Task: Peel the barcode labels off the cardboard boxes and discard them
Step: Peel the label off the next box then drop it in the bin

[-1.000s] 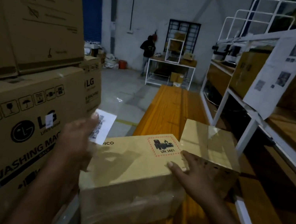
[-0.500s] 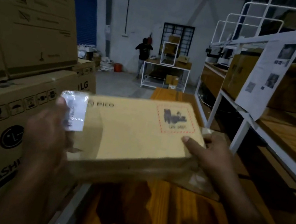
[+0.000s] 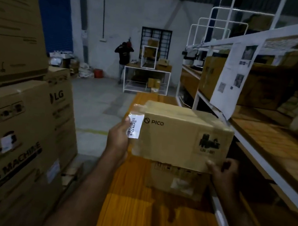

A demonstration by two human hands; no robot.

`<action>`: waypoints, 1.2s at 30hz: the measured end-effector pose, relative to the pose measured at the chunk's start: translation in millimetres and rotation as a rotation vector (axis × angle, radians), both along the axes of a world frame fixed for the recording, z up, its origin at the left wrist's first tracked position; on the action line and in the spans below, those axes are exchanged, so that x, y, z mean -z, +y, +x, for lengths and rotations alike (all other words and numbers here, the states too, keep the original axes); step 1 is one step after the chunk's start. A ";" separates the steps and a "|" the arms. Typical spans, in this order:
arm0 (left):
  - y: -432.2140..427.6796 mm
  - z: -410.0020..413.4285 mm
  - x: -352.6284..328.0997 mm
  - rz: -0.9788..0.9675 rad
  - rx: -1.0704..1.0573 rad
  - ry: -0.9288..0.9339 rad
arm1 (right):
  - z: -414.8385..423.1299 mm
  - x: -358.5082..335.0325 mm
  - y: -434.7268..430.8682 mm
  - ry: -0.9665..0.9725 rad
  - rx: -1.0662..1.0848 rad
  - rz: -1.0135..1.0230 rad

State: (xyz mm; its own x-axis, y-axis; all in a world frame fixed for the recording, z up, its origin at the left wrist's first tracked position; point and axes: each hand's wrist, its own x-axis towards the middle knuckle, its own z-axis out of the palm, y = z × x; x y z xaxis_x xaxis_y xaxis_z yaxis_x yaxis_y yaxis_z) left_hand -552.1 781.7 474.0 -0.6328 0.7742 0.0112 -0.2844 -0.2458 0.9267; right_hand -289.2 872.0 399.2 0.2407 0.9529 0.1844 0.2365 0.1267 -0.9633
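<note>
Head cam: my left hand (image 3: 118,140) pinches the peeled barcode label (image 3: 134,125) at the PICO box (image 3: 181,137) left edge; right hand (image 3: 221,171) grips its lower-right corner. Risk: adhesive re-sticks to cardboard/fingers, or box slips w/ so little grip.

Dim warehouse. White back wall (image 3: 119,21) with barred dark window (image 3: 155,36); blue shutter (image 3: 49,20) at left. Grey concrete floor (image 3: 95,101). White-framed table (image 3: 146,80) against the wall, a person (image 3: 122,56) standing beside it. White metal racking (image 3: 240,117) with wooden shelves along the right. Orange wooden bench (image 3: 138,217) below.
</note>
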 end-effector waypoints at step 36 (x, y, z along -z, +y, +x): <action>-20.5 -6.1 58.7 -0.463 0.165 0.735 | -142.9 10.6 -17.3 0.351 -0.914 -0.313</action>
